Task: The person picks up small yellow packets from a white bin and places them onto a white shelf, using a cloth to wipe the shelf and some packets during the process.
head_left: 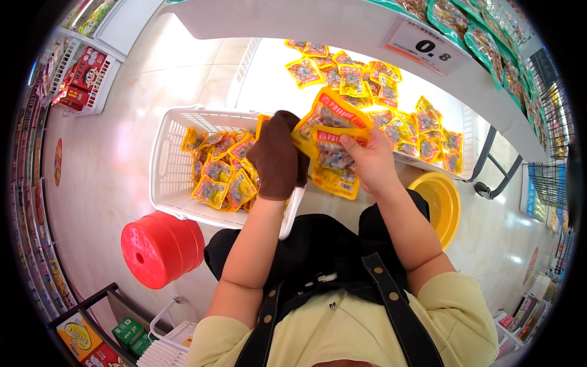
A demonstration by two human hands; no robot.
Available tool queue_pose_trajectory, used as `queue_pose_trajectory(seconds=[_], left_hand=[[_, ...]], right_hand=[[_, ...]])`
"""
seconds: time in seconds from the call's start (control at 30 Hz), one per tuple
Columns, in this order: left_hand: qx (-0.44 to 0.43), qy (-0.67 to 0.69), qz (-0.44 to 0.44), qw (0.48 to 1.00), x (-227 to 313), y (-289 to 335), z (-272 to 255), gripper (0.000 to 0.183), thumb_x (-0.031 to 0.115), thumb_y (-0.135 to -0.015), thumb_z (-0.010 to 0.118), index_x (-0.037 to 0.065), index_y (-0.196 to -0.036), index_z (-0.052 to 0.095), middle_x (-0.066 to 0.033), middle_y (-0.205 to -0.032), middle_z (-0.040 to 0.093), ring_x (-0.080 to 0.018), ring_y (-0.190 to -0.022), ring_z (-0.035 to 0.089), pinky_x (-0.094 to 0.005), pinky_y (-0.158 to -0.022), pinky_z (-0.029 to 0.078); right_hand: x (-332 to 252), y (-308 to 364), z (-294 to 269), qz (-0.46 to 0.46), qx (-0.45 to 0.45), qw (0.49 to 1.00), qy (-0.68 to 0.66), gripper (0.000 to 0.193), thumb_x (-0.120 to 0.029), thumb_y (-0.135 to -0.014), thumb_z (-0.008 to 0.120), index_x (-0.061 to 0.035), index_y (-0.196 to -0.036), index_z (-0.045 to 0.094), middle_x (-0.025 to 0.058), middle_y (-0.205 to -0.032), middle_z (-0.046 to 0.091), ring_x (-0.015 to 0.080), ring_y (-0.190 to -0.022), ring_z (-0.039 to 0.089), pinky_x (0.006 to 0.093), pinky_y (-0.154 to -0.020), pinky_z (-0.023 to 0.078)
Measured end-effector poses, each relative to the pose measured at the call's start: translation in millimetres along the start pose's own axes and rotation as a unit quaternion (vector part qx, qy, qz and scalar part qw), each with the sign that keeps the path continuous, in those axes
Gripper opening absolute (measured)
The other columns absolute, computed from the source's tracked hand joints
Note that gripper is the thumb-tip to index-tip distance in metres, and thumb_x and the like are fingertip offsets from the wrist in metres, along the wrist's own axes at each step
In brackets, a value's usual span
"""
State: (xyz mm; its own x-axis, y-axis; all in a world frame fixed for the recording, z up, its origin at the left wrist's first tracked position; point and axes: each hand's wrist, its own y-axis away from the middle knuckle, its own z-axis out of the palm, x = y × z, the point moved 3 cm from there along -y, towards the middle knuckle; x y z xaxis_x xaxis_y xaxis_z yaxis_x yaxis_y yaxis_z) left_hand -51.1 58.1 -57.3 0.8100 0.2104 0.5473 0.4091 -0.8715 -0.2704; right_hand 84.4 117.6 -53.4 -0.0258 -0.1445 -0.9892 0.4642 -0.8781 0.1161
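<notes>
My right hand (370, 160) is bare and closed on two overlapping yellow snack packets (335, 162), thumb on the front one. A dark brown glove covers my left hand (276, 158), which is curled against the left edge of these packets; its fingertips are partly hidden. Just under the gloved hand stands a white plastic basket (160, 165), holding many similar yellow packets (221, 168). Farther off, more loose yellow packets (351, 79) lie scattered on a bright white shelf (269, 85).
A white shelf edge with a price card (425, 46) overhangs the far side, carrying green-edged packets (483, 46). By my left leg is a red round stool (160, 249); a yellow tub (445, 208) stands beside my right. A caster wheel (483, 188) shows at right.
</notes>
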Motion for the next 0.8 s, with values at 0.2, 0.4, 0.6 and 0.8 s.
queue_pose_trajectory(seconds=[0.2, 0.4, 0.6, 0.8], left_hand=[[0.165, 0.016, 0.022, 0.986, 12.5, 21.5, 13.7, 0.024, 0.008, -0.079, 0.045, -0.002, -0.1, 0.045, -0.0122, -0.087, 0.055, -0.0233, -0.078, 0.055, -0.0274, -0.062, 0.043], [0.015, 0.298, -0.162, 0.941, -16.1, 3.6, 5.7, 0.005, 0.009, -0.075, 0.044, 0.005, -0.074, 0.046, -0.0082, -0.067, 0.051, -0.018, -0.067, 0.054, -0.0269, -0.058, 0.041], [0.075, -0.005, -0.2, 0.977, 30.6, -11.7, -16.5, 0.015, 0.013, -0.075, 0.053, 0.004, -0.082, 0.045, -0.0038, -0.072, 0.049, -0.0138, -0.063, 0.049, -0.0268, -0.06, 0.041], [0.077, 0.136, -0.029, 0.987, -42.7, 10.7, 32.9, 0.009, 0.012, -0.077, 0.05, 0.003, -0.078, 0.048, -0.0087, -0.077, 0.052, -0.0166, -0.073, 0.05, -0.0272, -0.06, 0.041]], right_hand=[[9.2, 28.2, 34.2, -0.154, -0.181, 0.916, 0.324, 0.047, 0.0, -0.069, 0.052, -0.0023, -0.114, 0.041, 0.0222, -0.092, 0.053, 0.0382, -0.084, 0.05, 0.0407, -0.072, 0.042], [-6.4, 38.1, 38.7, -0.097, -0.188, 0.93, 0.302, 0.045, -0.001, -0.069, 0.055, -0.0034, -0.112, 0.044, 0.0204, -0.086, 0.055, 0.036, -0.082, 0.053, 0.0373, -0.071, 0.043], [10.7, 18.4, 16.5, 0.094, -0.032, 0.986, -0.132, 0.03, 0.003, -0.075, 0.054, 0.0003, -0.105, 0.049, 0.0086, -0.093, 0.058, 0.0141, -0.081, 0.056, 0.0282, -0.073, 0.045], [2.8, 13.2, 18.2, 0.129, -0.168, 0.968, -0.136, 0.029, 0.005, -0.074, 0.054, 0.0019, -0.102, 0.049, 0.0083, -0.096, 0.057, 0.0133, -0.083, 0.055, 0.027, -0.076, 0.044]])
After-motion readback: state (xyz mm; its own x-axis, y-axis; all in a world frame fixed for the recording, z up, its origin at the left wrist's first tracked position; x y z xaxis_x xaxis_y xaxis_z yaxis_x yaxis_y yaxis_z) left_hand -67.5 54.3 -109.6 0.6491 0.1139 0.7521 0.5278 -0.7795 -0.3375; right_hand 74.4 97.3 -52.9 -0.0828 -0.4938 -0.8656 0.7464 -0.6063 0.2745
